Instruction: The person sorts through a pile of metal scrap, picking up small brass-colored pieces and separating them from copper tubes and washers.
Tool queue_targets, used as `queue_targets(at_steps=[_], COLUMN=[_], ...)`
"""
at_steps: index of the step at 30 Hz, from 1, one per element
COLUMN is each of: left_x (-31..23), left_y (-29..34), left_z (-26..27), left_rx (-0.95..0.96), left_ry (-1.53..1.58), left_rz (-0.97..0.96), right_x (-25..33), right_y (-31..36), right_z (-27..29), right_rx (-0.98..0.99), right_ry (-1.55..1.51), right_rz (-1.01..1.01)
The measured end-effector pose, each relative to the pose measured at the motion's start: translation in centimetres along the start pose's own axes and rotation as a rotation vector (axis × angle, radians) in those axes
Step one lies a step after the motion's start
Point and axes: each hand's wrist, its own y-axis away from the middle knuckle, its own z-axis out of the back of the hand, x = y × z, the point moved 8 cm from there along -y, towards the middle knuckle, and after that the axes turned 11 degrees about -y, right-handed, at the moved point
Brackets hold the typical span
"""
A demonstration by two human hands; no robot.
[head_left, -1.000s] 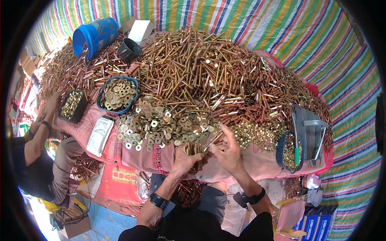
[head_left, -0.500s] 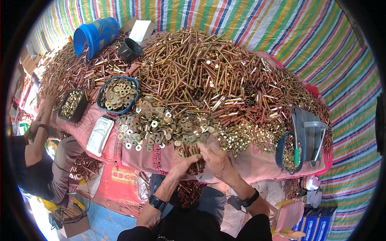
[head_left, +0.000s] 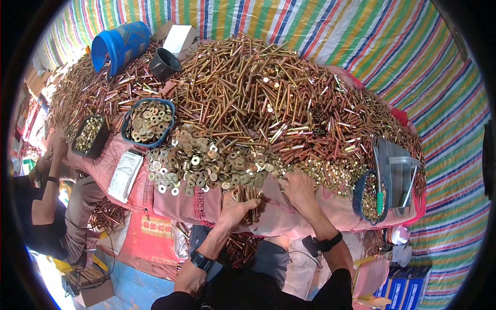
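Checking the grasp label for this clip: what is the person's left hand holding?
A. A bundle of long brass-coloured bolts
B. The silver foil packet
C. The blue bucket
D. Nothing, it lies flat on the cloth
A: the left hand is closed around a bundle of long bolts at the near edge of the pink cloth, beside the spread of washers.

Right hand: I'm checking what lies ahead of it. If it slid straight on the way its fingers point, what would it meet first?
The right hand points up the table, so it would probably first meet the small brass nuts beyond its fingertips, then the rod heap. Depth is unclear.
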Motion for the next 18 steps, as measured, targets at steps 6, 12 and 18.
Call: queue_targets(at_steps=[6,12,18], left_x=[0.6,0.4,0.1], left_y=[-0.2,0.1,0.1], left_z=[0.0,-0.2,-0.2], left_rx=[0.015,0.048,0.006], left_ry=[0.013,0.046,0.007], left_rz=[0.004,-0.018,-0.020], right_x=[0.5,0.7,1.0], right_y=[-0.2,-0.5,0.9], right_z=[-1.9,-2.4,-1.3], right_rx=[-0.093,-0.072,-0.012], right_ry=[0.016,-0.021,-0.817], right_rz=[0.111,0.115,-0.099])
